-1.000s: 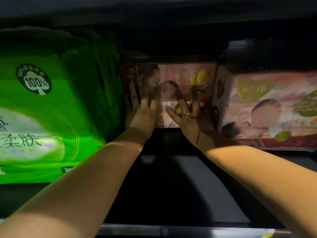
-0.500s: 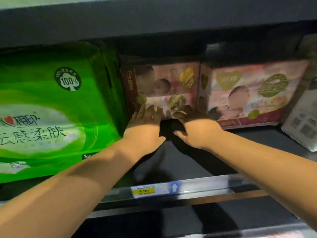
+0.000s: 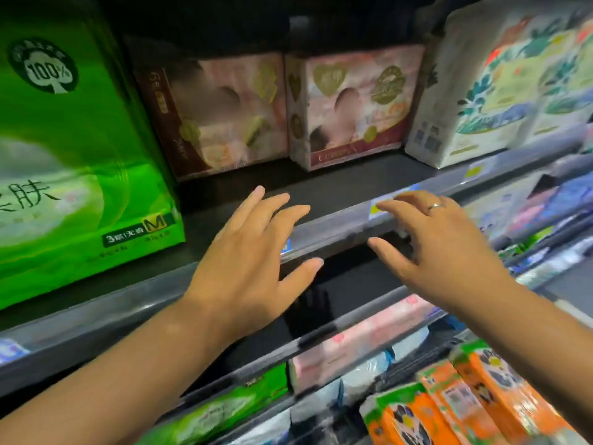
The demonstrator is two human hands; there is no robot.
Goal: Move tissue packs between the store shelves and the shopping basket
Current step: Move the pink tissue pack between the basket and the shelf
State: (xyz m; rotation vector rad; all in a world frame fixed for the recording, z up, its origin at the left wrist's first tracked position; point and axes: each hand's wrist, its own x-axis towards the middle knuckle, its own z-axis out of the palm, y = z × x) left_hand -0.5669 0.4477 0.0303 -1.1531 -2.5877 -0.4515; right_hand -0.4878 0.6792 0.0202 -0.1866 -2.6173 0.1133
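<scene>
Tissue packs line the dark store shelf [image 3: 337,184] on my head-camera feed, two pink ones standing at the back. The left pink pack [image 3: 224,114] has a brown band down its side and a soft, blurred photo print. The right pink pack [image 3: 353,104], just beside it, carries gold heart emblems and a maroon strip along its base. A large green pack [image 3: 80,155] with white lettering and a "100%" badge stands at the far left, near the front edge. A white pack [image 3: 497,85] printed with blue-green leaves stands at the right.

Neither hand holds anything. The left hand [image 3: 253,261] is spread flat, fingers straight, over the shelf's front rail [image 3: 337,228], well short of the pink packs. The right hand [image 3: 449,252], a ring [image 3: 434,206] on one finger, hangs with loosely bent fingers, its tips over a yellow price label [image 3: 380,205]. Orange packs [image 3: 481,399] lie on a lower shelf at bottom right.
</scene>
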